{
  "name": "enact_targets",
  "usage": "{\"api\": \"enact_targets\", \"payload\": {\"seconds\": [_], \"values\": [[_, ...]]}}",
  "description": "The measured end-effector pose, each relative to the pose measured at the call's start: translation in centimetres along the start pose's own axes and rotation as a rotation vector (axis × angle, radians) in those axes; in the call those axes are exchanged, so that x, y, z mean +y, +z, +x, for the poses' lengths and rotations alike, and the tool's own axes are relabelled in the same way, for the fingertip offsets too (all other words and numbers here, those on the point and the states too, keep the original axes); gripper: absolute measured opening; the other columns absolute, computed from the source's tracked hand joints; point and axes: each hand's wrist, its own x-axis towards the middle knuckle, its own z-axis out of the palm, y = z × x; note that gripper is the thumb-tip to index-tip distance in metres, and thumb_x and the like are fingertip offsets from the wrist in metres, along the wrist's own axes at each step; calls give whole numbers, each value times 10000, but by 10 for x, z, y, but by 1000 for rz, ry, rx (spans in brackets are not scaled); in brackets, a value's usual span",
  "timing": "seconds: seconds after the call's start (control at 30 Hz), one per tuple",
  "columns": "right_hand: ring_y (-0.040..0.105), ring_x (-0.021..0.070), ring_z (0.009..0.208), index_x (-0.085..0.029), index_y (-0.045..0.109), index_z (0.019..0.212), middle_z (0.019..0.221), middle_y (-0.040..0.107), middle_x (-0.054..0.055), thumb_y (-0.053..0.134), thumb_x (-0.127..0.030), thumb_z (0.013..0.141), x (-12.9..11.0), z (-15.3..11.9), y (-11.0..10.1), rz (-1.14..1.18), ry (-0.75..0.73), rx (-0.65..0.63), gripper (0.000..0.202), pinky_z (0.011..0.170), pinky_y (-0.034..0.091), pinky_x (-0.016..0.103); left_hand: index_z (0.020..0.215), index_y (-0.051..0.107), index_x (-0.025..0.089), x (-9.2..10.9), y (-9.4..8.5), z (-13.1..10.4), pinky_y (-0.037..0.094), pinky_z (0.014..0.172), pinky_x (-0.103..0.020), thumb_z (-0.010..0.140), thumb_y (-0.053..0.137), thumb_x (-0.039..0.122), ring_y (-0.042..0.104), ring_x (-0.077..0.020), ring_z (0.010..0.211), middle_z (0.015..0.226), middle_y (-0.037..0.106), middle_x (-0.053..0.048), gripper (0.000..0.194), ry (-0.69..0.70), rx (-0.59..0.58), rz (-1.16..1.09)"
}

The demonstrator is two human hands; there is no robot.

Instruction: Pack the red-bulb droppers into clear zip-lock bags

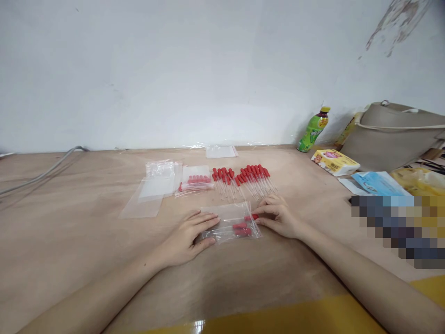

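A clear zip bag [222, 213] lies flat on the table with red-bulbed droppers [241, 231] inside, toward its right end. My left hand [198, 232] rests on the bag's left end, fingers stretched out and apart. At the bag's right end, my right hand [276, 217] pinches the red bulb of another dropper [252, 217], whose other end reaches into the bag. Just beyond are two groups of loose glass droppers with red bulbs, a left bunch [224, 175] and a right bunch [253, 175].
A filled bag of droppers [196, 178] and flat clear bags [153, 185] lie to the left. More bags [221, 151] sit by the wall. At right stand a green bottle [314, 130], a tissue pack [335, 162] and a grey bag [399, 134]. A cable [45, 174] runs at far left.
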Motion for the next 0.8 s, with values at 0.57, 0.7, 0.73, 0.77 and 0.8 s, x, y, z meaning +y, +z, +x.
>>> {"api": "enact_targets", "payload": {"seconds": [0.57, 0.7, 0.73, 0.77, 0.8], "values": [[522, 175, 773, -214, 640, 737, 753, 624, 34, 534, -274, 819, -19, 9, 24, -90, 68, 87, 147, 740, 311, 346, 1307, 424, 269, 0, -1, 0, 241, 1060, -464, 889, 476, 343, 431, -219, 1211, 1309, 485, -45, 427, 1, -19, -3], [519, 170, 793, -219, 640, 761, 789, 624, 30, 520, -266, 821, -20, 9, 16, -94, 31, 20, 142, 739, 293, 337, 1306, 425, 269, 0, 0, 1, 238, 1063, -461, 896, 464, 346, 426, -212, 1215, 1312, 481, -40, 418, -5, -27, 8], [517, 171, 800, -223, 646, 767, 803, 626, 29, 530, -282, 814, -20, 9, 13, -124, 37, 16, 138, 747, 282, 342, 1306, 425, 266, -1, 0, 1, 235, 1065, -460, 896, 464, 350, 423, -211, 1218, 1314, 479, -40, 420, -6, -28, 13], [514, 174, 808, -229, 653, 780, 819, 629, 30, 542, -306, 807, -21, 9, 10, -163, 47, 14, 138, 756, 270, 349, 1306, 426, 263, -1, 1, 1, 232, 1067, -458, 895, 466, 354, 418, -210, 1221, 1317, 476, -40, 422, -6, -29, 17], [512, 178, 811, -238, 662, 802, 832, 632, 31, 553, -334, 799, -21, 8, 7, -208, 53, 12, 145, 766, 256, 358, 1305, 427, 260, -2, 1, 1, 231, 1067, -458, 894, 467, 357, 414, -210, 1224, 1320, 473, -40, 424, -7, -30, 20]]}}
